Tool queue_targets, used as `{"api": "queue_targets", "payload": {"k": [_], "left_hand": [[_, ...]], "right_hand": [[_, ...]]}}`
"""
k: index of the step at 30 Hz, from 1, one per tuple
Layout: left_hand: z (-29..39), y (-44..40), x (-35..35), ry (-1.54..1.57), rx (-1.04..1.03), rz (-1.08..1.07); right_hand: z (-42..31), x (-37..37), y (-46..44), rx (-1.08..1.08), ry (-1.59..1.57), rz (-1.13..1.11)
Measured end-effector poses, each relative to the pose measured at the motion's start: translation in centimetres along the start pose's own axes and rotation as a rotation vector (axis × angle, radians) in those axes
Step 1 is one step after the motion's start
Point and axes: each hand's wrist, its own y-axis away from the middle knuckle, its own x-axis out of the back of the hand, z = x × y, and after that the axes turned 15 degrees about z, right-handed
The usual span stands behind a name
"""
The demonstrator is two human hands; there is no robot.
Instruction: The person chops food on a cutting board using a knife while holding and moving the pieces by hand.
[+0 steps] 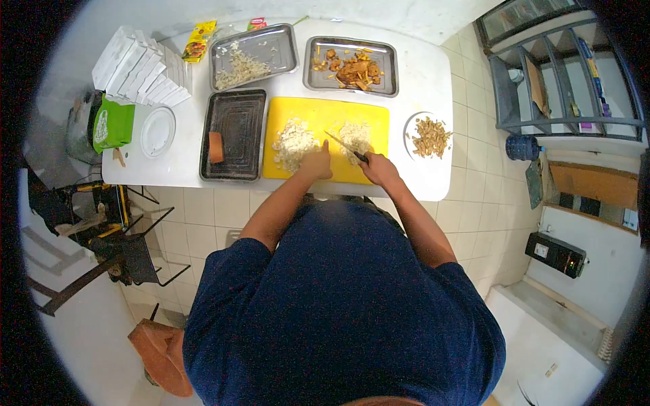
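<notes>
Knife (344,143) slants over the right chopped pile (356,132) on the yellow cutting board (325,107), at the worktop's (420,181) near edge. I see the right hand (380,169), fingers clamped around its handle; beside the left chopped pile (294,141), the left hand (315,165) extends one digit, other fingers unclear.

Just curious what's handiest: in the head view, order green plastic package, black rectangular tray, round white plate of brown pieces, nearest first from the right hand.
From the right hand:
1. White plate of brown pieces, right
2. Black rectangular tray, left
3. Green plastic package, far left
</notes>
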Motion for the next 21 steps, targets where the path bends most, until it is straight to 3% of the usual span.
{"api": "queue_targets", "payload": {"k": [21], "left_hand": [[-0.7, -0.4, -1.7, 0.027, -0.036, 0.066]], "right_hand": [[-0.3, -0.7, -1.1, -0.035, -0.071, 0.012]]}}
